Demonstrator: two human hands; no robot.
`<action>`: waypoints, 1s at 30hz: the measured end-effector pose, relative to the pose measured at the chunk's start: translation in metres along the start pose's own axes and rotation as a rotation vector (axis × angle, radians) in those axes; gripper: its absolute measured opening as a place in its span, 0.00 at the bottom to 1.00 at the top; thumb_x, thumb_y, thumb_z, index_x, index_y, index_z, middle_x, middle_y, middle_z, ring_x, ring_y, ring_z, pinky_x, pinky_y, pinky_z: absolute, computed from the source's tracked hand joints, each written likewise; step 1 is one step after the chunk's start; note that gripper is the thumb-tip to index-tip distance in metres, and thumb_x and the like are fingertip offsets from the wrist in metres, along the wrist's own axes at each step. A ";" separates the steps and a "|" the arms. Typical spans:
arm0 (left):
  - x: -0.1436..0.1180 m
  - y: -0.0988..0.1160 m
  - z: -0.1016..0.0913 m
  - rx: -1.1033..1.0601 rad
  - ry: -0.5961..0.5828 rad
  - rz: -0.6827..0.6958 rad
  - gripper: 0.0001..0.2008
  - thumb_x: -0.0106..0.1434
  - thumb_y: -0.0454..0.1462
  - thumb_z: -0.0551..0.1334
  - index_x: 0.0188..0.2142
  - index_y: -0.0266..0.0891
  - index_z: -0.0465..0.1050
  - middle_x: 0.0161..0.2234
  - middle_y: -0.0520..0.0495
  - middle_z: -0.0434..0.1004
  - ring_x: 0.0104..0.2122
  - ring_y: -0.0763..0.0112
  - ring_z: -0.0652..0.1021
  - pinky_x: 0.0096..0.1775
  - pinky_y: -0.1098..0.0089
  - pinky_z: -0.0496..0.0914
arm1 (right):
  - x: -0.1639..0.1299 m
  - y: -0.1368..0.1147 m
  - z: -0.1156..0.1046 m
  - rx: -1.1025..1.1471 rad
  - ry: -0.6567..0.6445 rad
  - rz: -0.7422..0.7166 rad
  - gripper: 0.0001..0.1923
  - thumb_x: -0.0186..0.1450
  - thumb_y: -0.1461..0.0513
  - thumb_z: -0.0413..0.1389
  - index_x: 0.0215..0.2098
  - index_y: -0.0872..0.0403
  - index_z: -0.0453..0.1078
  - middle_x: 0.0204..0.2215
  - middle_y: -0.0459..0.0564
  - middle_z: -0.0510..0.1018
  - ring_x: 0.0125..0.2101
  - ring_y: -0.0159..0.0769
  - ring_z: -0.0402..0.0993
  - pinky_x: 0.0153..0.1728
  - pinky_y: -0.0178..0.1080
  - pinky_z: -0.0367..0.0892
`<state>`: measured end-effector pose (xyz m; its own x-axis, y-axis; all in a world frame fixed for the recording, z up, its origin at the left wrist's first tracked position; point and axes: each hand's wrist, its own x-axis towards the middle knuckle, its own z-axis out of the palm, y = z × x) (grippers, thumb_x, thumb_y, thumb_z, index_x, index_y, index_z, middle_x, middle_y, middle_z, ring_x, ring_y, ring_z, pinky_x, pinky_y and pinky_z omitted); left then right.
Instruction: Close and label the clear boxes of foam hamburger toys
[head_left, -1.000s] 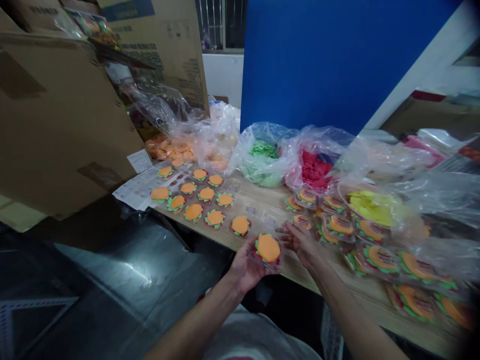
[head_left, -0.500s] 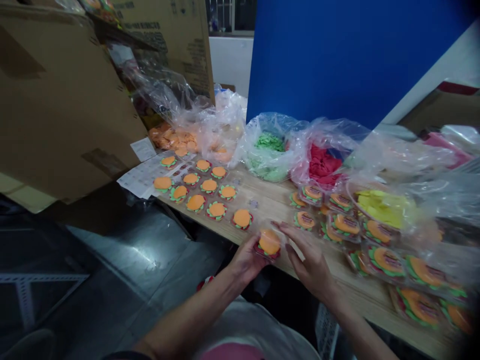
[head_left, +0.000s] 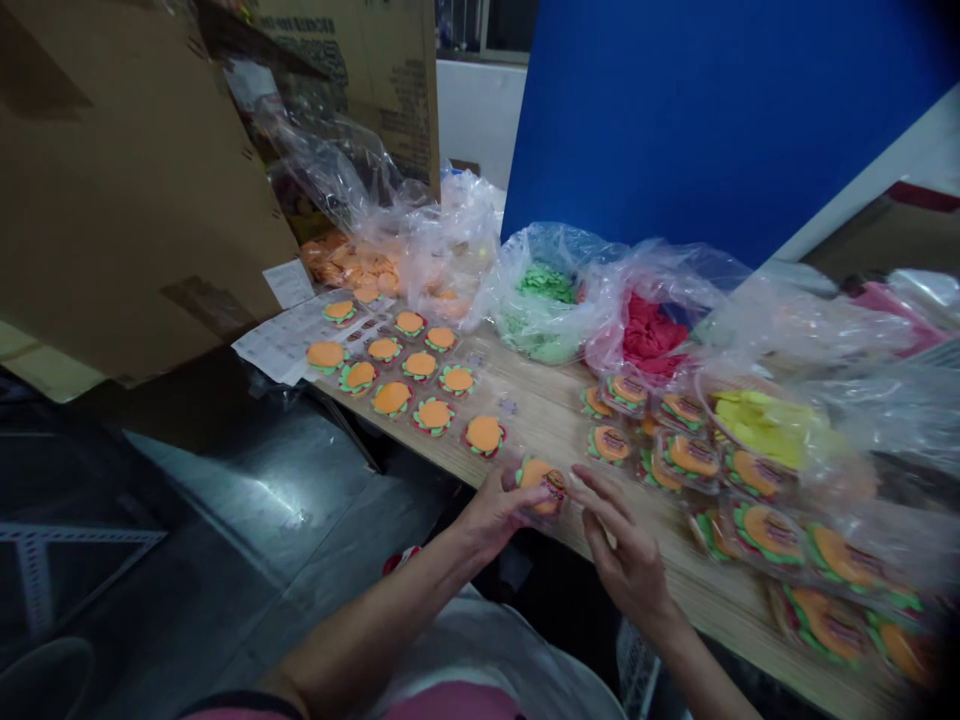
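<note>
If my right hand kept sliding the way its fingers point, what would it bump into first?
Your right hand points up and left, so it would most likely meet the burger toy that your left hand holds. The fingers look almost on it already, though the blur hides whether they touch.

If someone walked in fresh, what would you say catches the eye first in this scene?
Probably the tall blue panel at the back, then the clear plastic bags of green, red and yellow pieces along the wooden table. At the near edge, the left hand and right hand meet around an orange burger-shaped toy.
</note>
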<state>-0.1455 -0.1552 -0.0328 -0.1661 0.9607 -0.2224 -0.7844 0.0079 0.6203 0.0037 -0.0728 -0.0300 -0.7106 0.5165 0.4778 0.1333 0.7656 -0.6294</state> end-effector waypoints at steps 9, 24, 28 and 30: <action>-0.005 -0.005 0.001 0.094 0.029 -0.055 0.21 0.43 0.31 0.68 0.39 0.35 0.68 0.34 0.47 0.74 0.33 0.70 0.74 0.36 0.70 0.67 | 0.014 0.007 0.002 0.448 0.014 0.578 0.12 0.60 0.55 0.52 0.26 0.54 0.65 0.21 0.44 0.65 0.23 0.30 0.61 0.24 0.32 0.59; -0.005 -0.015 -0.001 0.309 -0.057 -0.037 0.18 0.47 0.34 0.67 0.40 0.33 0.72 0.33 0.46 0.74 0.32 0.71 0.73 0.35 0.72 0.67 | 0.001 0.003 -0.013 0.495 -0.098 0.619 0.11 0.61 0.55 0.51 0.27 0.54 0.63 0.20 0.42 0.62 0.23 0.29 0.58 0.25 0.32 0.55; -0.005 -0.019 0.000 0.333 -0.126 -0.076 0.17 0.46 0.33 0.66 0.38 0.32 0.73 0.31 0.48 0.74 0.30 0.72 0.72 0.34 0.73 0.66 | 0.007 0.001 -0.010 0.423 -0.131 0.576 0.11 0.61 0.56 0.50 0.26 0.54 0.62 0.22 0.43 0.63 0.24 0.30 0.57 0.25 0.32 0.56; -0.006 -0.021 0.000 0.344 -0.118 -0.097 0.17 0.46 0.34 0.67 0.38 0.32 0.73 0.32 0.47 0.74 0.30 0.71 0.72 0.34 0.73 0.66 | 0.004 -0.001 -0.005 0.357 -0.114 0.566 0.10 0.61 0.57 0.49 0.25 0.54 0.60 0.21 0.43 0.62 0.24 0.30 0.57 0.25 0.32 0.56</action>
<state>-0.1286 -0.1612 -0.0445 -0.0149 0.9761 -0.2166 -0.5433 0.1740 0.8213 0.0043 -0.0690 -0.0240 -0.6695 0.7417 -0.0405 0.2839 0.2052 -0.9366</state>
